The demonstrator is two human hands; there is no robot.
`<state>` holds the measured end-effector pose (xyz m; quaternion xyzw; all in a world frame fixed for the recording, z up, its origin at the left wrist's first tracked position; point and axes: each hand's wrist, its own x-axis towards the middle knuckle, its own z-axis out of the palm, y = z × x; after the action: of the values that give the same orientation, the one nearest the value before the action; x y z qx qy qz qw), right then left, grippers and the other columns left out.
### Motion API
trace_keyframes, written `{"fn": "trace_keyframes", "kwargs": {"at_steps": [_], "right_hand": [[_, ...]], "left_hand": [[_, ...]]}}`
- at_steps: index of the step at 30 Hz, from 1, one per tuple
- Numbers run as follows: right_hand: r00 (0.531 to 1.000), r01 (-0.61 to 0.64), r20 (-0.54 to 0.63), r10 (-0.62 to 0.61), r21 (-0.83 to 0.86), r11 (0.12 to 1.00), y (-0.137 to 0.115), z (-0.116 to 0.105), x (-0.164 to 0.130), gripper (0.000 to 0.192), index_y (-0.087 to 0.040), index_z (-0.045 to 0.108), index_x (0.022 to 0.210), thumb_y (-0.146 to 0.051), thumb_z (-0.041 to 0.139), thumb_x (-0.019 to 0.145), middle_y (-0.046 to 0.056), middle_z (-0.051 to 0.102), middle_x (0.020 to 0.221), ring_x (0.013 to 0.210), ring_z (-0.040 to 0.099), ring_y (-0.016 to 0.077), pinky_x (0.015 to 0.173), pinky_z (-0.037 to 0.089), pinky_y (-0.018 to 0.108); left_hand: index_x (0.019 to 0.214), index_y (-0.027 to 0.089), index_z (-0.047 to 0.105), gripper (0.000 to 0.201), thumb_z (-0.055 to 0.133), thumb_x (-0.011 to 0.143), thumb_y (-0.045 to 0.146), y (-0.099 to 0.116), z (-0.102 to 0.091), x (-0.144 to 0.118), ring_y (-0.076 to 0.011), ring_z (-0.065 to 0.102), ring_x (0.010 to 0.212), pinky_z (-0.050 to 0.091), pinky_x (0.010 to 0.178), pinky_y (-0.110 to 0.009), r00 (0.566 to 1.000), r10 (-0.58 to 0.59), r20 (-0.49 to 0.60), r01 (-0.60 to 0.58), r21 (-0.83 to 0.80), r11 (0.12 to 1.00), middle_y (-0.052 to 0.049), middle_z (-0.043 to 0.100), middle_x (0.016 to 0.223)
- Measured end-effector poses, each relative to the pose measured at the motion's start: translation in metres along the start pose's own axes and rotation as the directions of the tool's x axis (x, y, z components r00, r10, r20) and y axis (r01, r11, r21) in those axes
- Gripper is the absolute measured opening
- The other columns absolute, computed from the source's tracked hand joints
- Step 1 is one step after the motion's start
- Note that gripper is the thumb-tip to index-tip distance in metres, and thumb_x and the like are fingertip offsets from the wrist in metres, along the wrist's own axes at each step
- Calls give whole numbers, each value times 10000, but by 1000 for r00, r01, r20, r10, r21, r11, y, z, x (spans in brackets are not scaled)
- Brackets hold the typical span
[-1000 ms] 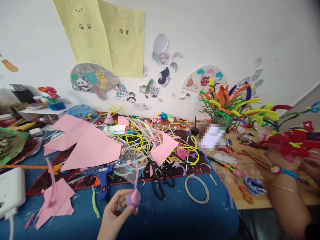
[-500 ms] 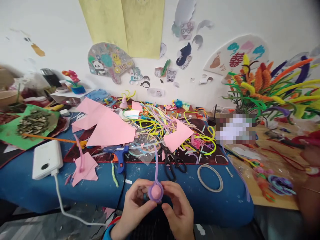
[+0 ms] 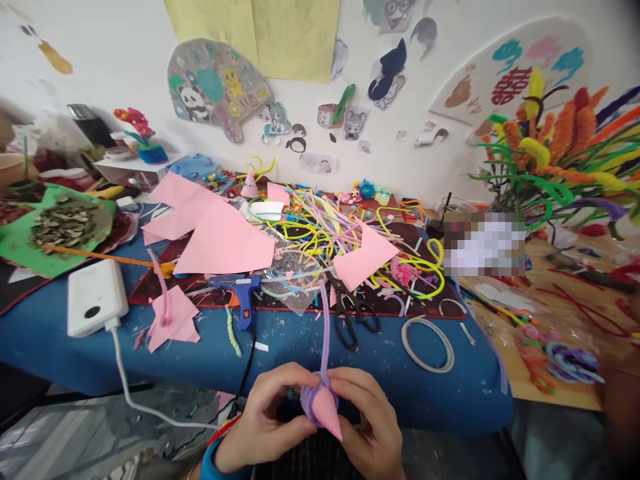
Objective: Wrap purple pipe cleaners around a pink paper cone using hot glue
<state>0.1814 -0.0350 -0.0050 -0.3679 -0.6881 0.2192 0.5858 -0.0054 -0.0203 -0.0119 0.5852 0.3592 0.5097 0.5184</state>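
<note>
Pink paper cone [image 3: 326,408], wrapped near its wide end by a purple pipe cleaner [image 3: 324,327], sits between both hands at six o'clock, just in front of the blue tabletop [image 3: 440,393] edge. The left hand [image 3: 260,420] closes on it from nine o'clock, fingers curled round the wrapped part; the right hand [image 3: 373,420] pinches it from three o'clock, thumb on the pink tip side. The pipe cleaner's free end rises straight toward twelve o'clock, so by my judgement only a turn or so of wrapping is done and most of the stem is left loose.

On the tabletop, black scissors [image 3: 353,313] lie just beyond the hands at twelve o'clock, a blue glue gun [image 3: 243,297] at eleven o'clock, and a white ring of tape [image 3: 427,343] at one o'clock. Pink paper sheets [image 3: 220,240] and a heap of loose pipe cleaners [image 3: 320,240] spread farther back. A white charger [image 3: 95,303] rests at ten o'clock. Finished pipe-cleaner flowers [image 3: 550,160] stand at two o'clock.
</note>
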Motion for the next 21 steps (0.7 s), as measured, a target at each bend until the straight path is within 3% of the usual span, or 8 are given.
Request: {"fn": "trace_keyframes", "kwargs": {"at_steps": [6,14,21], "right_hand": [[999,41,9,-40,-82,996,-3,-3,-3,304,-286,672,1301,-293,636,999,69,794,1038,900,777,226,767,677,330],[994,112,4,-112,-100,989,-5,2,4,219,-191,708,1184,-291,617,1012,90,790,950,834,776,212,716,674,298],[995,100,15,-100,-68,993,-4,5,8,212,-180,724,1129,-315,609,1012,90,788,908,801,769,203,696,668,278]], "left_hand": [[1093,204,822,358,829,735,190,6,-5,-2,-310,737,838,586,809,-371,996,-26,85,15,129,992,-144,803,947],[1122,188,686,297,775,842,229,2,-12,7,-167,655,772,542,708,-223,960,109,258,-123,38,992,-70,725,937],[1110,190,646,278,778,875,257,0,-21,12,-161,664,796,551,743,-239,929,46,367,-54,13,998,-70,715,964]]}}
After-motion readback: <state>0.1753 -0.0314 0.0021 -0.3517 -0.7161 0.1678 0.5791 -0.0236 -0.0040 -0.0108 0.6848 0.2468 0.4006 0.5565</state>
